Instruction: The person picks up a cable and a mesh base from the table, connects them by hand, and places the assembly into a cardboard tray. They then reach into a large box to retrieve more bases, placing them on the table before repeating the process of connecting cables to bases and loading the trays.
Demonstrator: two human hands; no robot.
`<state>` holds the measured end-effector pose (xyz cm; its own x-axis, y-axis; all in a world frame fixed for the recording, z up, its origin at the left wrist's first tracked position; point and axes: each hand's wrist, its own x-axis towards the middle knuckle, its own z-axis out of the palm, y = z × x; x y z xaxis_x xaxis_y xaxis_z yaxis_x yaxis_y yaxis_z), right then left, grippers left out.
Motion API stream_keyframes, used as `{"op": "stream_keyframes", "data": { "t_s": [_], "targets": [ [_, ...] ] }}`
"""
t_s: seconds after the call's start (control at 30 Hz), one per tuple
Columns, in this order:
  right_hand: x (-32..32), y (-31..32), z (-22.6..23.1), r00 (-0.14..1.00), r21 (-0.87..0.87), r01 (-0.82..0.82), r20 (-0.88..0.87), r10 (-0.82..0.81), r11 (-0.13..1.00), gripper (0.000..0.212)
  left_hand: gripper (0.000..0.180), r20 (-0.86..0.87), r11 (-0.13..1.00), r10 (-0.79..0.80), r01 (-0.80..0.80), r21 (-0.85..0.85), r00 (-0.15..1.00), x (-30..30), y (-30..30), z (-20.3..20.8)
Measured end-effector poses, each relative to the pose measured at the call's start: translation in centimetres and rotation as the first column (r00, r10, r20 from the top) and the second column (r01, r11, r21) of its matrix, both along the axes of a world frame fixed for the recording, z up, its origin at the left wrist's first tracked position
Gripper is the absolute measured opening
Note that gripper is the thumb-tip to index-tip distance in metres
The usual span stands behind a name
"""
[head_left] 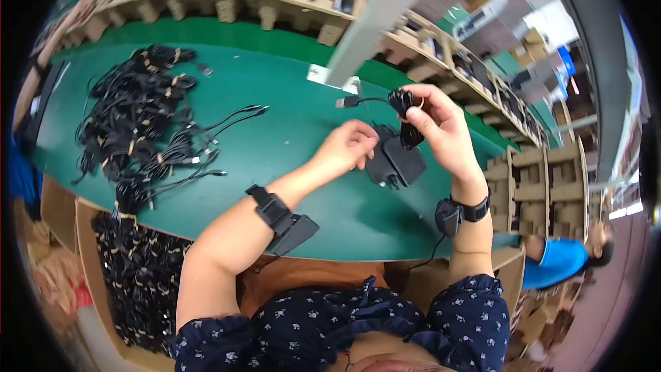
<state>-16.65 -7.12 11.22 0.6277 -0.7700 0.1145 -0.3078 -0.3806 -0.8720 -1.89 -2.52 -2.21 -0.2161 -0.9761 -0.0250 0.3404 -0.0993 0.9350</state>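
My right hand [441, 120] is closed around a small coiled black USB cable [401, 103], and its plug end sticks out to the left. To the left of it, my left hand [350, 143] has its fingers curled together with the thumb; whether anything is between them is hidden. Just below both hands lie several black power adapters [406, 160] close together on the green table [289, 165]. A big heap of bundled black cables [138, 114] rests on the table's left side, some ends reaching toward the middle.
An open cardboard box [86, 234] full of black cable bundles stands below the table's left edge. Brown pulp trays [303, 0] holding dark items line the far side. A grey metal post [375, 21] rises from the table. More trays [537, 186] and a person in blue [554, 262] are at right.
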Motion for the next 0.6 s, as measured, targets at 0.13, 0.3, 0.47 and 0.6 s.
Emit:
{"op": "stream_keyframes", "data": {
  "t_s": [0.13,0.3,0.47,0.6],
  "targets": [
    [-2.5,0.2,-1.2,0.97,0.093,0.071,0.225,-0.091,0.993,0.026,0.04,-0.245,0.997,-0.071,0.073,0.0,0.967,-0.5,0.8,1.5],
    [-3.0,1.2,-2.3,0.801,0.384,0.002,0.552,-0.232,0.923,0.024,0.051,-0.008,0.899,-0.434,0.433,0.067,0.901,-0.7,1.4,1.6],
    [-1.3,1.6,-2.0,0.708,0.39,-0.117,0.678,-0.199,0.913,0.043,0.042,0.563,0.863,0.21,0.119,-0.49,0.8,-1.9,3.2,3.1],
    [0.2,2.9,-1.2,0.723,0.427,-0.205,0.672,-0.157,0.881,0.055,0.021,0.332,0.588,0.404,0.036,-0.808,0.852,-1.9,2.4,1.8]
  ]
}}
